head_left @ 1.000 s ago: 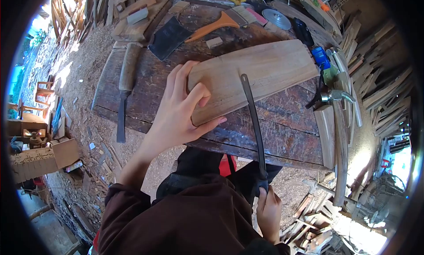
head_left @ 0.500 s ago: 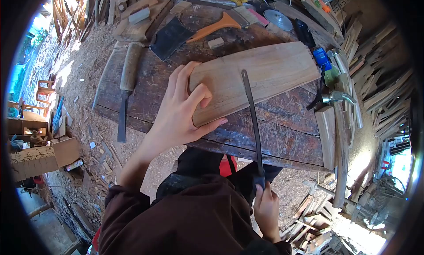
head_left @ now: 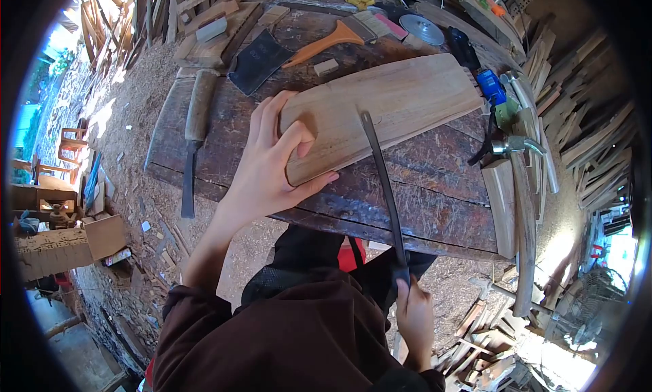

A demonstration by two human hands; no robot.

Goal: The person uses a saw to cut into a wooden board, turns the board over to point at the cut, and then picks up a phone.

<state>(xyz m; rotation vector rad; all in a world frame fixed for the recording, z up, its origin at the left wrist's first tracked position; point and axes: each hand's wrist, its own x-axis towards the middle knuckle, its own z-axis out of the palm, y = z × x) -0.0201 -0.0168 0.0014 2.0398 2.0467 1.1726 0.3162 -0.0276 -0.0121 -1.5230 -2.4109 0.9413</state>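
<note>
My left hand (head_left: 265,161) grips the left end of a tapered wooden board (head_left: 394,97), fingers over its top and end, thumb at the near edge. The board lies slanted over the worn workbench (head_left: 435,195), its narrower end to the right. My right hand (head_left: 415,317) is closed around the handle of a long, narrow dark file (head_left: 384,181). The file points away from me. Its rounded tip reaches over the board's near edge onto the upper face, right of my left hand.
A wood-handled chisel (head_left: 195,127) lies at the left. Behind the board are a black sheath-like piece (head_left: 259,63), an orange-handled brush (head_left: 333,42), a metal disc (head_left: 422,29) and a wood block (head_left: 326,67). A blue tool (head_left: 490,86) and a hammer (head_left: 516,145) lie at the right.
The board and my left hand have shifted slightly left. The file's tip has moved a little left over the board, while my right hand has moved slightly right.
</note>
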